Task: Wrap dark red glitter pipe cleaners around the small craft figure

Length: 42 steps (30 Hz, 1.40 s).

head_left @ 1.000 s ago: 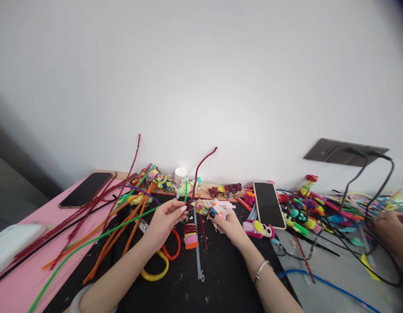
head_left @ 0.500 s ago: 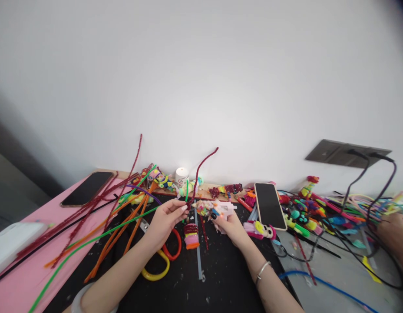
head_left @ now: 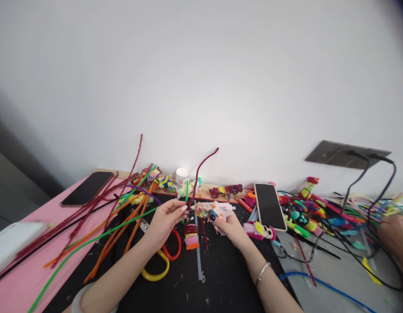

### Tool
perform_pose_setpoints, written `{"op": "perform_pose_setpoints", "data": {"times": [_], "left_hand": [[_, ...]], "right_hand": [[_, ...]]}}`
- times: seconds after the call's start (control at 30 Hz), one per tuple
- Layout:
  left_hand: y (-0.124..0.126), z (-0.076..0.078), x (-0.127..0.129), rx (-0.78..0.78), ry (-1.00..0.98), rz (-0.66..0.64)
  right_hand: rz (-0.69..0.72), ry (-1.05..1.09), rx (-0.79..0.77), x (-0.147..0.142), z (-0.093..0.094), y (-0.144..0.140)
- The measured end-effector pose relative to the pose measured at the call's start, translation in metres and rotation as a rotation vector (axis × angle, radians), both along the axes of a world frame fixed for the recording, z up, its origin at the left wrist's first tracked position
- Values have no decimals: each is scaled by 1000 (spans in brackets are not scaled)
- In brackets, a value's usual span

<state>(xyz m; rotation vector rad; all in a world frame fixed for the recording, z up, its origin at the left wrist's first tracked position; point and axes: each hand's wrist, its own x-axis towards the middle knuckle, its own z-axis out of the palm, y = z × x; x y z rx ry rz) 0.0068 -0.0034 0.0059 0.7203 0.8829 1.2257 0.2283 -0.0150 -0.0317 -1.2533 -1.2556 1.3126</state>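
The counter (head_left: pixel 32 269) runs along a white wall, its far edge lined with small pipe-cleaner figures; its left part is pink, its middle a black mat (head_left: pixel 221 282), its right part grey. Loose pipe cleaners (head_left: pixel 100 230) fan over the pink part and the mat's left side toward the near-left corner. The mat's near middle, between the two forearms, is the barest stretch. A dark phone (head_left: pixel 87 188) lies near the far-left corner, another phone (head_left: pixel 269 206) just right of the hands. Scissors (head_left: pixel 162 261) with yellow and red handles lie under the left wrist. At the right edge cables and coloured pieces crowd around another person's hand (head_left: pixel 395 237).

The left hand (head_left: pixel 164 221) has its fingers pinched shut on a dark red pipe cleaner (head_left: pixel 201 167) that rises toward the wall. The right hand (head_left: pixel 229 226) is closed round a pale glue gun (head_left: pixel 221 209), its nozzle at a small multicoloured piece (head_left: pixel 201 209) between the hands, above the mat's far middle.
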Motion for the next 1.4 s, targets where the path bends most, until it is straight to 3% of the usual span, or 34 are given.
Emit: {"op": "perform_pose_setpoints", "data": {"times": [0.33,1.4], "left_hand": [[0,0,1,8,23,-2],[2,-3,-1,23,5,0]], "right_hand": [[-42,46,29,2,-8,3],[20,-3,4,2,-3,0]]}}
